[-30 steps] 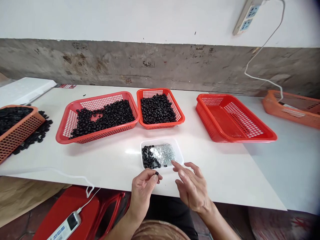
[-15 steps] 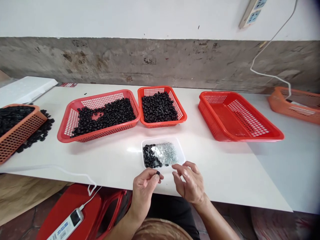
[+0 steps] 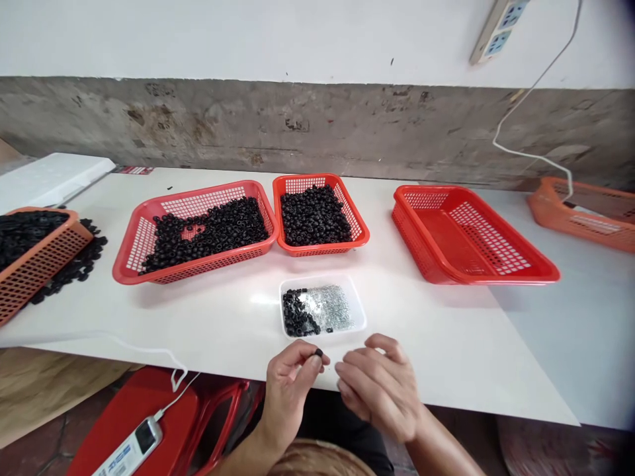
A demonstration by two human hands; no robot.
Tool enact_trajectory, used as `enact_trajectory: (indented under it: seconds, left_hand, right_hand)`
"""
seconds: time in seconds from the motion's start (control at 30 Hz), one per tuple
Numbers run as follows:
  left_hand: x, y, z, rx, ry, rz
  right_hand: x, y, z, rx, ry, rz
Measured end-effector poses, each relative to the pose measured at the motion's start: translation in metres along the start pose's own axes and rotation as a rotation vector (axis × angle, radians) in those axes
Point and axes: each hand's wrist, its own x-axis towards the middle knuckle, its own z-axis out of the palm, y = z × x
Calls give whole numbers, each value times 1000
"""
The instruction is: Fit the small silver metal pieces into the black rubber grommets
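Between the thumb and forefinger of my left hand sits a small black cylindrical part. My right hand is just to its right, back of the hand up, with the fingers curled in; whatever its fingertips hold, if anything, is hidden. Beyond both hands lies a clear plastic tray. Small black parts fill the tray's left side, and tiny shiny metal pieces are heaped on its right.
Two red baskets, a wide one and a smaller one, hold black rings. Another red basket stands at right. An orange basket with black parts is at far left. A power strip rests on a red stool.
My right hand has turned over and its spread fingers have curled in closer to my left hand. My left hand keeps its pinch on the black part.
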Motion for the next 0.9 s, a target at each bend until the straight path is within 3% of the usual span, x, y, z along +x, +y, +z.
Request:
enact_trajectory:
  seconds: [0.13,0.3,0.43,0.63,0.77,0.9]
  left_hand:
    - [2,-2,3,-26,-40,12]
    - [18,-2,1,-132,-75,8]
    - [48,15,3,-186,-108,12]
    - [101,36,17,-114,-193,97]
    - [124,29,22,-98,-258,81]
    - [133,18,14,-62,-296,57]
  right_hand:
    - [-5,9,24,9,-40,-11]
    - [4,20,28,8,-113,12]
    - [19,31,31,-39,-103,42]
    - [29,64,41,-128,33,139]
    - [26,81,48,-129,39,188]
    - [20,86,57,-140,19,206]
